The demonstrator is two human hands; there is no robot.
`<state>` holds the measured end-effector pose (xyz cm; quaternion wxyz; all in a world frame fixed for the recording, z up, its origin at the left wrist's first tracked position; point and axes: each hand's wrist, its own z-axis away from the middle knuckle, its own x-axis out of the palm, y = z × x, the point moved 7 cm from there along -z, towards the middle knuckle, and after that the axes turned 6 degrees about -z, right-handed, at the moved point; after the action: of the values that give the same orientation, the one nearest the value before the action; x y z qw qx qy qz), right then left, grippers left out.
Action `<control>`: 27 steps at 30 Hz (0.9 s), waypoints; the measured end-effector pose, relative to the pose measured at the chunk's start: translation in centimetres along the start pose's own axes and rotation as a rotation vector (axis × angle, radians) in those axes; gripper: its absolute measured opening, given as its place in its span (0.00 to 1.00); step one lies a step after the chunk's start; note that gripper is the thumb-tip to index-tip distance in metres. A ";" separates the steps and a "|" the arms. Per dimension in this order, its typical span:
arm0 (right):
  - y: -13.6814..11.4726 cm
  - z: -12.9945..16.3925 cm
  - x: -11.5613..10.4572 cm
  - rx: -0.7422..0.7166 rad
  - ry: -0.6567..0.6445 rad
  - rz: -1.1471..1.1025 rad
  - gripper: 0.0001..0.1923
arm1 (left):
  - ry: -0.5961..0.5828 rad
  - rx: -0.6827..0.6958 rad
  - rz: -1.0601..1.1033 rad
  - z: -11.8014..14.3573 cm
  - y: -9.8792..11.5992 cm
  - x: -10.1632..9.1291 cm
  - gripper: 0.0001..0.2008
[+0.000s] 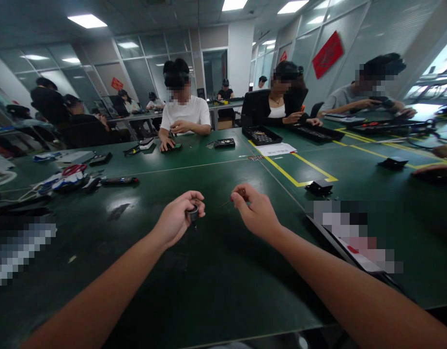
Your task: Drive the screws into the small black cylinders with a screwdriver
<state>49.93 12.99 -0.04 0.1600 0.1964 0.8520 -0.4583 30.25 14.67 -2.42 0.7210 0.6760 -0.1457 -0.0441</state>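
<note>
Two hands hover above the near desk: left hand clenched round a small dark ring-shaped part, right hand just right of it pinching a thin tool, long axis pointing left toward the part.

Both forearms are bare and extend forward from the lower frame edge, converging toward the centre. The left hand is curled, knuckles outward, with thumb and fingers closed around a small dark cylindrical part. The right hand lies just right of the left hand, back of the hand upward, its fingers pinched on a thin tool whose tip points toward the left hand. The hands are near but apart.
</note>
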 end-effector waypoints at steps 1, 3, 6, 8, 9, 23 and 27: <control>0.1 0.0 -0.2 0.011 0.032 0.003 0.09 | -0.042 -0.001 0.011 -0.2 -0.4 1.1 0.14; 0.5 -0.1 -0.6 0.034 0.095 0.006 0.09 | -0.118 -0.004 -0.026 -0.5 -1.2 3.1 0.15; 0.7 -0.1 -1.0 0.040 0.158 -0.011 0.09 | -0.165 0.019 -0.176 -1.0 -2.1 5.0 0.14; 0.7 -0.1 -1.3 0.033 0.194 -0.024 0.09 | -0.154 0.069 -0.274 -1.5 -2.3 5.4 0.13; 0.6 0.0 -1.5 0.027 0.214 -0.029 0.09 | -0.141 0.106 -0.319 -1.6 -2.2 5.4 0.12; -1.3 1.3 -2.8 -0.096 0.347 -0.129 0.07 | -0.065 0.308 -0.463 -1.9 -2.7 4.3 0.13; -1.2 1.5 -2.9 -0.113 0.373 -0.201 0.07 | -0.089 0.282 -0.427 -2.1 -2.8 4.4 0.14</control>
<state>52.02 10.54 1.37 -0.0362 0.1826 0.9065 -0.3790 35.41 15.32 -4.62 0.5868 0.7827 -0.0359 -0.2043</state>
